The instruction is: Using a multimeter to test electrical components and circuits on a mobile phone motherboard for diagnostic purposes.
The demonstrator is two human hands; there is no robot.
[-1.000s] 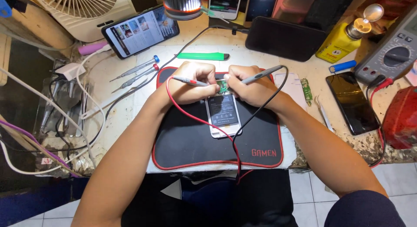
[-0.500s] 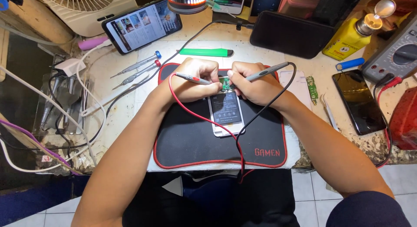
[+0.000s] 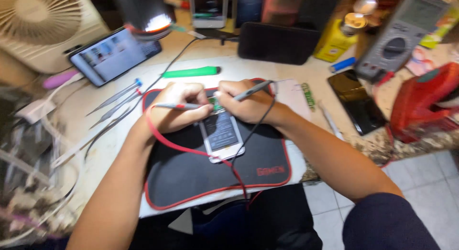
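So, opened phone (image 3: 221,137) lies flat mid black mat (image 3: 191,183), back off, right under both hands. Left hand (image 3: 179,109) pinches red probe (image 3: 174,106), tip aimed 3 o'clock; right hand (image 3: 246,104) pinches black probe (image 3: 251,89), tip aimed 9 o'clock. Both meet at small green board at phone's 12 o'clock edge. I judge phone light, stiff, slippery, innards fragile; hold by side edges. Multimeter (image 3: 394,37) sits at 2 o'clock.
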